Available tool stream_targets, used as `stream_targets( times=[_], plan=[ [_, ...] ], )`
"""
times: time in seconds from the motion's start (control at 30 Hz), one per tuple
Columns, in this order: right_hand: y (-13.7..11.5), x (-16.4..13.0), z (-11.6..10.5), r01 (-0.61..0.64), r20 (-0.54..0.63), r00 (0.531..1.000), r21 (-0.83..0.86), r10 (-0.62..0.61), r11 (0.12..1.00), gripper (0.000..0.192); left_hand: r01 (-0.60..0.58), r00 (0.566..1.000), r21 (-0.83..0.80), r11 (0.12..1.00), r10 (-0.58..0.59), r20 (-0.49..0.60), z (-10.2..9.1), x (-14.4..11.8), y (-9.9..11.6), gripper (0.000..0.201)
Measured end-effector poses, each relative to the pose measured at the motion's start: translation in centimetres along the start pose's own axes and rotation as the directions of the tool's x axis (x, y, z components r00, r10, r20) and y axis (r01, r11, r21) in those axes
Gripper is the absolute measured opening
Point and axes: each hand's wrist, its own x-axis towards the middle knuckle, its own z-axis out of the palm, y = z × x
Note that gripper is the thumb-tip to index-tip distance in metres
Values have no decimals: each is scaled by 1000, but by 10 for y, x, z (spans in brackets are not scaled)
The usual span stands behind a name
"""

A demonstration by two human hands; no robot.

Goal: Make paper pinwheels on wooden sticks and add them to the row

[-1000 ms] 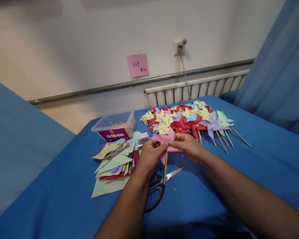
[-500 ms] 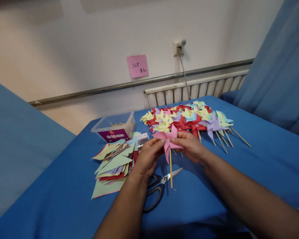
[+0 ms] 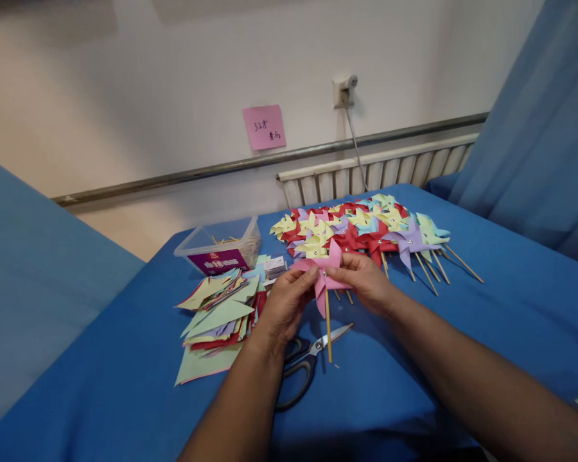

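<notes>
- My left hand [image 3: 289,298] and right hand [image 3: 366,279] both pinch the pink pinwheel [image 3: 324,273] with narrow fingers, above the middle of the tabletop [image 3: 462,333].
- Its stick [image 3: 328,333] now hangs straight down; a second ago it slanted, so the wheel seems pinned.
- Scissors [image 3: 303,362] lie just beneath.
- Cut papers [image 3: 219,317] sit toward the left edge, finished pinwheels [image 3: 366,228] toward the far edge.

left hand [image 3: 286,301] + right hand [image 3: 366,280] — gripping pink pinwheel [image 3: 324,274] — above scissors [image 3: 304,364]
</notes>
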Motion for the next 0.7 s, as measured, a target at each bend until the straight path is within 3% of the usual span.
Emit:
stream_targets(
  times=[0.23,0.33,0.43,0.53,0.7],
  plan=[
    [2,-1,2,14,-24,1000,-19,-15,1000,37,-43,998,30,999,44,-52,2,2,-2,33],
    [3,1,2,-38,-83,996,51,42,998,42,-93,985,-14,996,89,-150,0,4,-1,33],
    [7,1,3,-145,-81,986,39,148,989,31,-142,968,-34,989,131,-213,-3,6,0,27],
    [11,-3,6,-224,36,973,-79,227,971,24,-175,950,-26,984,162,-266,-6,7,1,22],
    [21,-8,10,-213,255,930,-215,265,953,31,-179,941,-2,984,170,-292,-6,7,1,19]
  ],
)
